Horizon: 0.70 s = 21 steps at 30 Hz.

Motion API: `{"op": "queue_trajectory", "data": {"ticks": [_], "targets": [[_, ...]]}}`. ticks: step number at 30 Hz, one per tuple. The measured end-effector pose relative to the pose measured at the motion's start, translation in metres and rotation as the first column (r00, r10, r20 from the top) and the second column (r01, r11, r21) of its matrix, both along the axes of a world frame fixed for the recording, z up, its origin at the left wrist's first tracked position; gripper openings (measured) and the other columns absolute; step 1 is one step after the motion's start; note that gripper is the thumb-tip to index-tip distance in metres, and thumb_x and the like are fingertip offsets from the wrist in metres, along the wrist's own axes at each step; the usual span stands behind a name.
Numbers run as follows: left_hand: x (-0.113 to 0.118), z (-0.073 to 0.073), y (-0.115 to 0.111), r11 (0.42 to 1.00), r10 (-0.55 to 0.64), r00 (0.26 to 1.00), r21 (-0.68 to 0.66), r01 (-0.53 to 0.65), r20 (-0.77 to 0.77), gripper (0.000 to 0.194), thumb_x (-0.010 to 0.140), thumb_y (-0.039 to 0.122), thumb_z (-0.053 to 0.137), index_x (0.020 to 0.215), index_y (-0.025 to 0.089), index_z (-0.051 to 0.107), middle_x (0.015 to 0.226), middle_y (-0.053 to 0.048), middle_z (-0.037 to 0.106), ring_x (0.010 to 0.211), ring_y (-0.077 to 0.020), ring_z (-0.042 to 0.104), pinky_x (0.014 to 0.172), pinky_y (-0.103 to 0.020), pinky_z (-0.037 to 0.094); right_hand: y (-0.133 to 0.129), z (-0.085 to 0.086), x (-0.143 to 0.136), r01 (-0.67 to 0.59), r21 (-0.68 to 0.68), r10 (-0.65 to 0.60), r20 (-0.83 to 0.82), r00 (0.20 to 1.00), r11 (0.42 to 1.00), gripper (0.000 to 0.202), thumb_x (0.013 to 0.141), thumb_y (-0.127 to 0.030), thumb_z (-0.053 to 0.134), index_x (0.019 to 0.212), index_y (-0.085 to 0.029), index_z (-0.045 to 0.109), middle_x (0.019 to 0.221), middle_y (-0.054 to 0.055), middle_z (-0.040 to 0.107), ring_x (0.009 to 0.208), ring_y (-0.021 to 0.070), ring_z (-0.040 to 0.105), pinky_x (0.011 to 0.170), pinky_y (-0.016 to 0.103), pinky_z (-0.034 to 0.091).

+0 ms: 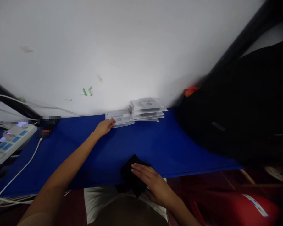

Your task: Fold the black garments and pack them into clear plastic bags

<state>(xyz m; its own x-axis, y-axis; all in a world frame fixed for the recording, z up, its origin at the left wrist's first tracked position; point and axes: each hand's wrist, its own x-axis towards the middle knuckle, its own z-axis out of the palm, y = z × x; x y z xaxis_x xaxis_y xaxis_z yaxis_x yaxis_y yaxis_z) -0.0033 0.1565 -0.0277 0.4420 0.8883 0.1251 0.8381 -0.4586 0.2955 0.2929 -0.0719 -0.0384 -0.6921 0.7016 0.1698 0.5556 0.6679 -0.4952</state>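
Near the wall, my left hand (105,127) has its fingers closed on the near left edge of a flat, whitish printed plastic bag (122,118). Just right of that bag rises a stack of similar frosted bags (148,108) with dark print and something dark inside the lower ones. At the table's front edge, my right hand (154,182) grips a piece of folded black cloth (133,174). Its fingers lie over the top and the thumb is at the side. Part of the cloth hangs past the edge, above my lap.
A blue cloth covers the table (155,144). On the left are a white power strip (13,142), cables and a blurred-out dark object (47,125). A large black item (231,113) takes up the right side. Below it is a red stool (240,207).
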Motion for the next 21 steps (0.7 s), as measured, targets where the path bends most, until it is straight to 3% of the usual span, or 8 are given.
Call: {"op": "queue_trajectory", "data": {"ticks": [5,9,14,17,21], "targets": [[-0.002,0.007,-0.023,0.999,-0.038,0.999,0.006,0.038,-0.034,0.029,0.091,0.016,0.041,0.109,0.024,0.063,0.106,-0.008,0.067,0.091,-0.0218,0.065,0.078,-0.032,0.051,0.004,0.0,0.007,0.065,-0.011,-0.065,-0.08,0.995,0.998,0.077,0.062,-0.004,0.049,0.137,-0.017,0.045,0.144,0.014,0.051,0.138,0.0265,0.042,0.111,0.049,0.041],[-0.001,0.013,-0.05,0.992,-0.128,0.991,0.017,0.129,-0.033,0.031,0.084,0.01,0.045,0.102,0.023,0.066,0.107,-0.009,0.061,0.095,-0.0209,0.061,0.083,-0.032,0.052,0.011,-0.005,0.005,0.165,0.014,-0.164,-0.072,0.984,0.986,0.061,0.055,-0.003,0.048,0.114,-0.018,0.055,0.143,0.018,0.051,0.138,0.0331,0.042,0.108,0.058,0.04],[0.01,0.014,-0.083,0.97,-0.206,0.975,0.145,0.193,0.08,0.041,0.079,0.012,0.049,0.119,0.018,0.059,0.104,-0.012,0.054,0.101,-0.0271,0.053,0.093,-0.046,0.048,0.025,0.011,0.0,0.125,-0.021,-0.127,-0.126,0.984,0.992,0.065,0.051,0.001,0.041,0.111,-0.021,0.053,0.136,0.014,0.059,0.129,0.0249,0.053,0.101,0.044,0.051],[0.025,0.015,-0.106,0.961,-0.261,0.955,0.131,0.244,0.141,0.056,0.076,0.01,0.05,0.131,0.017,0.052,0.109,-0.013,0.051,0.103,-0.0284,0.05,0.095,-0.048,0.047,0.04,0.018,-0.007,0.033,0.149,-0.006,-0.184,0.983,0.988,0.071,0.054,0.002,0.041,0.121,-0.017,0.052,0.141,0.014,0.055,0.134,0.0243,0.048,0.105,0.044,0.048],[0.042,0.013,-0.135,0.949,-0.314,0.935,0.08,0.305,0.167,0.077,0.07,0.01,0.057,0.144,0.018,0.037,0.118,-0.015,0.047,0.108,-0.0313,0.047,0.097,-0.052,0.046,0.063,0.008,-0.015,-0.012,0.346,0.055,-0.115,0.992,0.938,0.08,0.06,0.001,0.039,0.138,-0.014,0.046,0.142,0.016,0.053,0.137,0.0259,0.044,0.109,0.05,0.044]]}}
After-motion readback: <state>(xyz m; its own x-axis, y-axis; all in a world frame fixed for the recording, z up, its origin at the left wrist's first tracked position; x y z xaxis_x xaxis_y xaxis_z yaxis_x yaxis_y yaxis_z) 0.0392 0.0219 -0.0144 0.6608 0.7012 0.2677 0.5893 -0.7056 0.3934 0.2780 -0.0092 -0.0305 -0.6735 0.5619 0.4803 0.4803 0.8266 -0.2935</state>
